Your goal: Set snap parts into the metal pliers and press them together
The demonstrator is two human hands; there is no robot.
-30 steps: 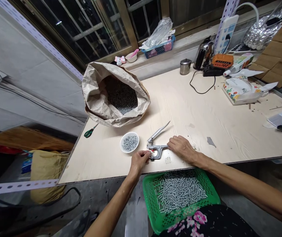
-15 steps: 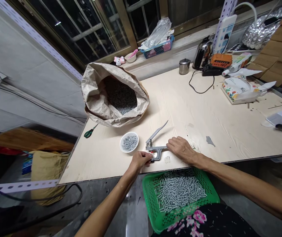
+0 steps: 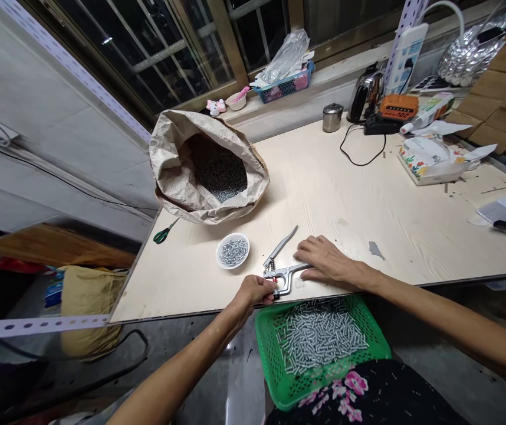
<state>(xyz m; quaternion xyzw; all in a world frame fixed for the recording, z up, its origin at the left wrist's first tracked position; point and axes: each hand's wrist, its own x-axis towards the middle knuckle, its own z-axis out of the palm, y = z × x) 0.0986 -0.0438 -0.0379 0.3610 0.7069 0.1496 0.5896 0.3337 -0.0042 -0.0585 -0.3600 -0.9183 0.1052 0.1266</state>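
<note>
Head view: white bowl (image 3: 231, 266), sack (image 3: 171, 168) beyond pliers (image 3: 285, 275); left grip (image 3: 255, 290) closed, contents hidden, right grip (image 3: 327, 262) unclear.

garment (image 3: 394, 395) over the lap: black fabric, small light flecks, printed cluster of pink flowers (image 3: 356, 382) with paler petals. left forearm (image 3: 182, 366) and right forearm (image 3: 439, 313): bare, wrists included.

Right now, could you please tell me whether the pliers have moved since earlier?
Yes: against the white bowl, the pliers have shifted toward the near table edge.
</note>
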